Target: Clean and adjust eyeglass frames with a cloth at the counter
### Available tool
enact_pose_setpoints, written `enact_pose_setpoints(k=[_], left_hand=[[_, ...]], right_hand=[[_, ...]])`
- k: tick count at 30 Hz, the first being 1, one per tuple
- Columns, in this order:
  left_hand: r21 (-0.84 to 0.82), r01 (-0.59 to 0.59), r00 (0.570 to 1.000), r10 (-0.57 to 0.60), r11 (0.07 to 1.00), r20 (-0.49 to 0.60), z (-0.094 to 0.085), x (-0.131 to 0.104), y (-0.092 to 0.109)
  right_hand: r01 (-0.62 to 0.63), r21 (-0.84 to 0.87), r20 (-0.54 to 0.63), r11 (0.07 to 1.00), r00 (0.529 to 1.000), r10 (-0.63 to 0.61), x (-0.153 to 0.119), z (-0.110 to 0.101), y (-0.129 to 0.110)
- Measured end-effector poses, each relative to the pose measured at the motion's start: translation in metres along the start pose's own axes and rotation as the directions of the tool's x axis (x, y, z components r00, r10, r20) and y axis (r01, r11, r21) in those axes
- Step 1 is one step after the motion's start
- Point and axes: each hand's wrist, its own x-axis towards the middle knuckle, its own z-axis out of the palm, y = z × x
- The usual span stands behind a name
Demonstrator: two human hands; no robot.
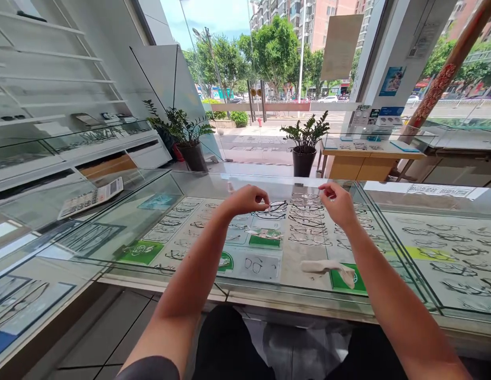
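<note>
Above the glass counter (245,282), my left hand (251,200) has its thumb and fingers pinched at the end of a dark pair of glasses (277,206). My right hand (335,199) is raised to the right, thumb and fingertips close together; anything between them is too small to make out. Between and below the hands, rows of glasses (307,219) show in the counter. A white cloth (318,266) lies near the front, partly over a green card (358,277). Another green card (265,240) has clear-looking glasses on it.
More glasses (459,269) fill the right-hand case. A calculator-like panel (90,198) rests on the left counter. Beyond the counter stand two potted plants (303,158) (193,155) and a wooden table (359,168) by the window.
</note>
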Motion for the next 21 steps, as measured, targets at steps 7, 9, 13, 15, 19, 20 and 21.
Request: enact_pose_setpoints(k=[7, 9, 13, 15, 19, 20, 21], left_hand=[[0.089, 0.016, 0.997, -0.023, 0.996, 0.079, 0.029, -0.001, -0.01], [0.103, 0.023, 0.994, -0.034, 0.994, 0.101, 0.034, -0.004, -0.011], [0.124, 0.039, 0.99, -0.055, 0.991, 0.132, 0.039, -0.006, -0.012], [0.13, 0.047, 0.988, -0.065, 0.99, 0.139, 0.04, -0.006, -0.011], [0.145, 0.076, 0.984, -0.097, 0.987, 0.147, 0.041, -0.007, -0.008], [0.152, 0.084, 0.982, -0.107, 0.985, 0.154, 0.041, -0.007, -0.008], [0.161, 0.09, 0.98, -0.116, 0.983, 0.161, 0.041, -0.007, -0.008]], right_hand=[[0.04, -0.001, 0.025, 0.999, 0.999, -0.04, -0.004, 0.004, -0.001], [0.052, -0.008, 0.024, 0.999, 0.998, -0.052, -0.006, 0.006, -0.002], [0.078, -0.026, 0.013, 0.997, 0.997, -0.077, -0.009, 0.007, -0.007], [0.085, -0.031, 0.006, 0.996, 0.996, -0.085, -0.011, 0.008, -0.01], [0.09, -0.034, 0.009, 0.995, 0.996, -0.089, -0.014, 0.011, -0.014], [0.089, -0.032, 0.013, 0.995, 0.996, -0.089, -0.014, 0.011, -0.015], [0.088, -0.03, 0.018, 0.996, 0.996, -0.087, -0.014, 0.011, -0.015]])
